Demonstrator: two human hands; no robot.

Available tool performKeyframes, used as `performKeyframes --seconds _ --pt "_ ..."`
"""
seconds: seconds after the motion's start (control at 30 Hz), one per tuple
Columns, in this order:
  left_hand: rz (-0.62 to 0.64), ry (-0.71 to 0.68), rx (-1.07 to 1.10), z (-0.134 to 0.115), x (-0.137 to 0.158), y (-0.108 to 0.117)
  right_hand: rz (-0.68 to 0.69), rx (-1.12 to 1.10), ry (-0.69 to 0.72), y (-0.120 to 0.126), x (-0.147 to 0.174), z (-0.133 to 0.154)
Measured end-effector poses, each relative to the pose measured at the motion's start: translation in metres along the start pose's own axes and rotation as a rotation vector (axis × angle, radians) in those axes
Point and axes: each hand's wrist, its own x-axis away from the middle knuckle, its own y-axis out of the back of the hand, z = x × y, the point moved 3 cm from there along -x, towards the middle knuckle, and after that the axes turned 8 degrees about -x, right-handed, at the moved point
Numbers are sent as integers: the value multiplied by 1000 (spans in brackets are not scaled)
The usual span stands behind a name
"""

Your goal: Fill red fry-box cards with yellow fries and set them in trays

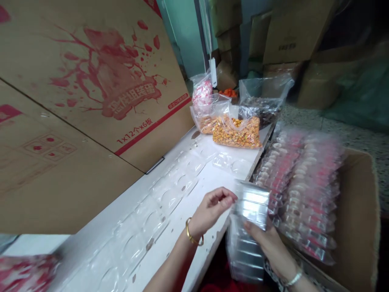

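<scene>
A stack of clear, shiny plastic trays [252,202] is held over the table's near right edge, blurred by motion. My right hand [263,235] grips it from the right, thumb across the front. My left hand [214,207], with a gold bangle at the wrist, is closed, its fingertips pinched together at the stack's left edge. Whether a sheet lies between them is hard to make out. Along the white table [209,178] runs a row of clear plastic trays [152,219] with round hollows, left of my hands.
A large printed cardboard carton [100,93] stands along the left. Bags of orange-yellow pieces [237,132] and pink-white pieces [202,93] sit at the table's far end. On the right, an open carton [361,202] holds rows of packed red-and-clear trays [313,190].
</scene>
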Motion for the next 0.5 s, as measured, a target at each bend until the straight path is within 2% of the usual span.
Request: performKeyframes --seconds 0.07,0.17,0.33,0.5 --pt "57 32 7 -14 25 -10 76 -7 20 -15 5 -8" --pt "-66 109 32 -13 44 -15 150 -4 -29 -22 12 -21" --pt "-220 168 323 3 53 -24 216 -71 -198 -18 25 -32" --pt "-251 169 466 10 58 -31 242 -219 -392 -14 34 -39"
